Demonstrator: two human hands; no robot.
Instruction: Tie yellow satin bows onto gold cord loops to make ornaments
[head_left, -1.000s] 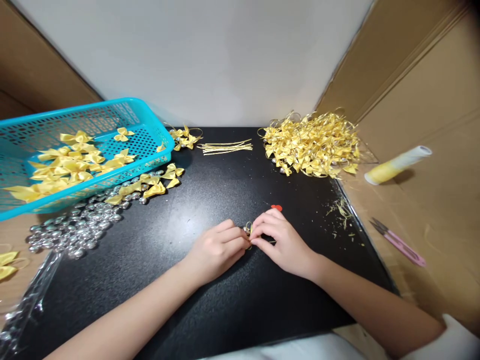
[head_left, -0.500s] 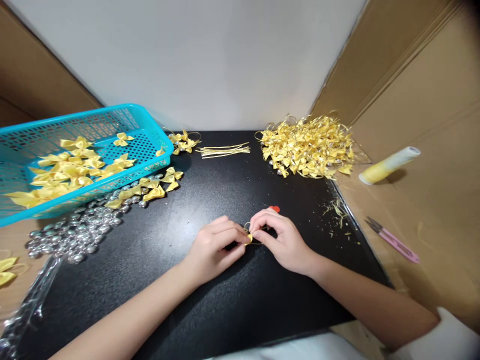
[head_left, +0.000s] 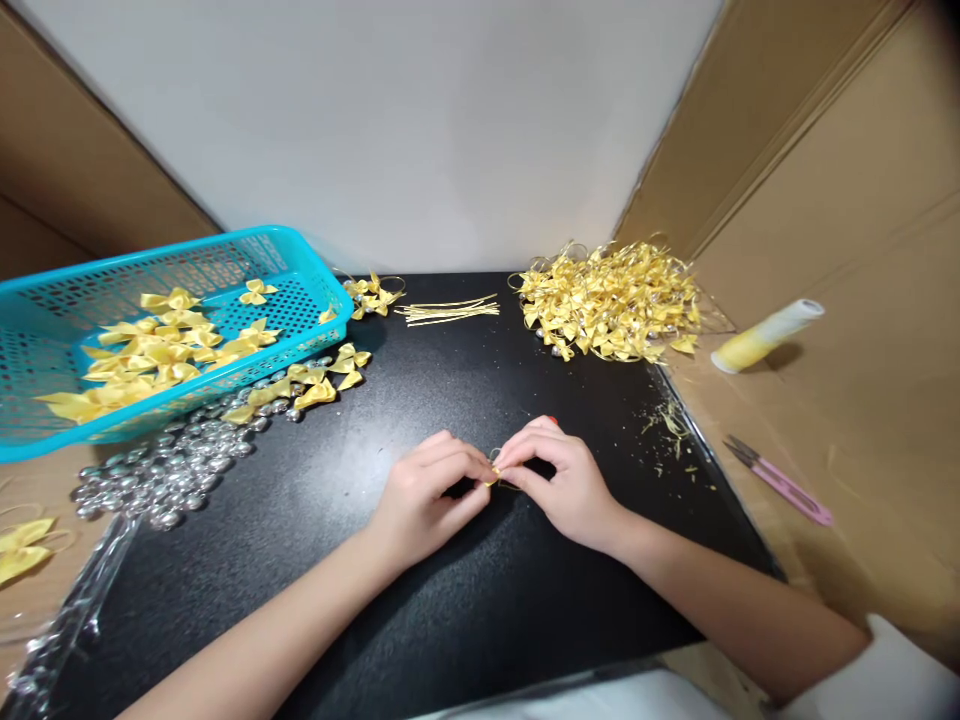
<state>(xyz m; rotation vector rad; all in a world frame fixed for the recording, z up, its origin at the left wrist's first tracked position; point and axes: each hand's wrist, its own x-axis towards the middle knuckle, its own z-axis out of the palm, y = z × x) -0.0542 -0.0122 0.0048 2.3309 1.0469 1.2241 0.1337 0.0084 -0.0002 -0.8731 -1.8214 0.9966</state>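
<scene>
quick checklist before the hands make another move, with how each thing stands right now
1. Left hand has a grip on the small yellow piece: ok, pinched.
2. Right hand is at the same piece: ok, thumb and finger meet there.
3. Shape of that piece: cannot tell, fingers cover most of it.
4. Gold strips lie together: ok, beyond the hands.
5. Scissors in hand: not ok, lying off to the right.
6. Silver beads contained: not ok, loose beside the blue basket.
</scene>
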